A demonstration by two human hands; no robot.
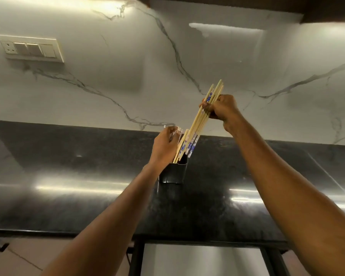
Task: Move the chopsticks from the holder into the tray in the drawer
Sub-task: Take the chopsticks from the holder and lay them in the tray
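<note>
Right hand [220, 107] closed around a loose bundle of pale wooden chopsticks [202, 116] near their tops. Left hand [164, 147] pinches crinkled clear wrapping [174, 130] by the black square holder [173, 172]. Light, stiff, likely slippery sticks: best gripped mid-length

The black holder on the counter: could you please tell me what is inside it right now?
A few chopsticks stand tilted in the black holder, with the left hand at them. Its walls hide their lower ends and the bottom. The right hand grips a lifted bundle.
</note>
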